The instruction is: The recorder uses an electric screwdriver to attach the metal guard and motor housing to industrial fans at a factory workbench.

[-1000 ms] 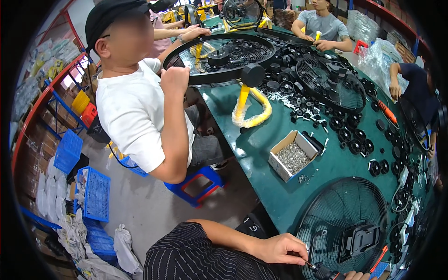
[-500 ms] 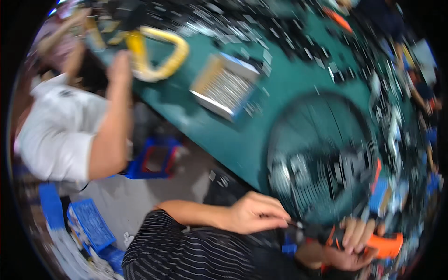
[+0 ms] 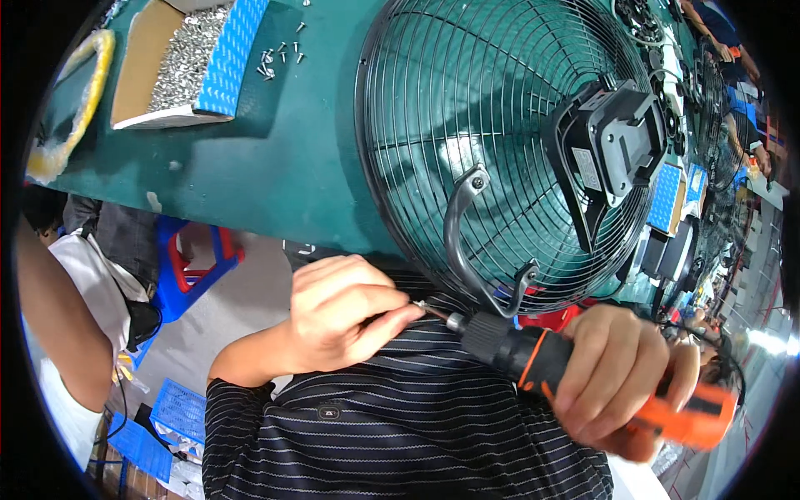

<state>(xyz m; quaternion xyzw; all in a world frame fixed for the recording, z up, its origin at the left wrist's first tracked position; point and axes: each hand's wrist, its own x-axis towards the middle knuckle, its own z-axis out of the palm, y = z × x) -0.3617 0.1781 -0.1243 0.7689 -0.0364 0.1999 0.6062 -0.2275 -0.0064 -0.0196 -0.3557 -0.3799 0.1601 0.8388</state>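
My right hand (image 3: 612, 375) is wrapped round an orange and black power screwdriver (image 3: 542, 358), its bit pointing left. With thumb and forefinger pinched, my left hand (image 3: 346, 312) holds a small silver screw (image 3: 421, 305) at the tip of that bit. Just beyond both hands lies a round black wire fan guard (image 3: 500, 133) on the green table. A black plastic motor housing (image 3: 612, 146) sits on the guard's right part. A curved black metal handle (image 3: 457, 225) is fixed to its near side by screws.
An open cardboard box (image 3: 137, 71) full of screws stands at the far left, with loose screws (image 3: 283, 54) beside it. Beyond the table's edge are a blue and red stool (image 3: 196, 258) and a co-worker's arm (image 3: 62, 308). More boxes (image 3: 667, 196) line the right.
My view has swung to the right and closer to the fan guard. The screw at the bit's tip now shows clearly. The screwdriver stays in my right hand.
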